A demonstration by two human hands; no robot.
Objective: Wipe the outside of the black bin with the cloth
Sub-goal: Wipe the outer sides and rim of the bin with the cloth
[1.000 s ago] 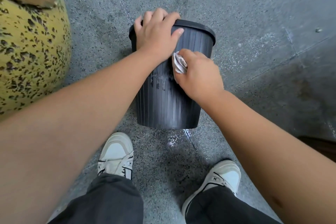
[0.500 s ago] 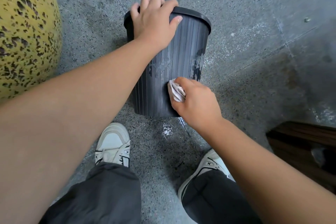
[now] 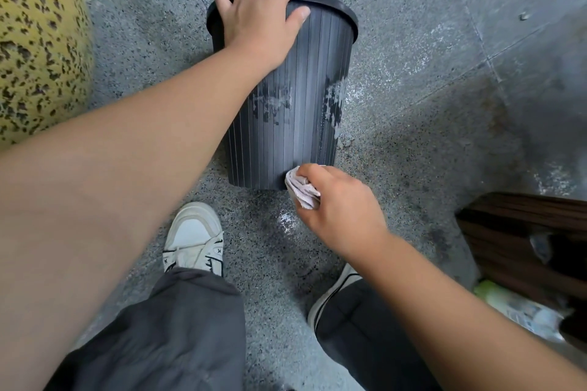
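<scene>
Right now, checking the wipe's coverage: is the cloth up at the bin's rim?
No, the right hand holds the cloth at the bottom edge of the bin, while the left hand grips the rim.

Prob. outdoor yard/utility area: speckled concrete floor (image 3: 413, 41), dark wood bench (image 3: 524, 232).

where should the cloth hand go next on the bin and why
Probably back up the ribbed black plastic bin to the whitish smears midway up its side. The right hand holds the crumpled white cloth at the bin's bottom edge, while the left hand grips the rim.
</scene>
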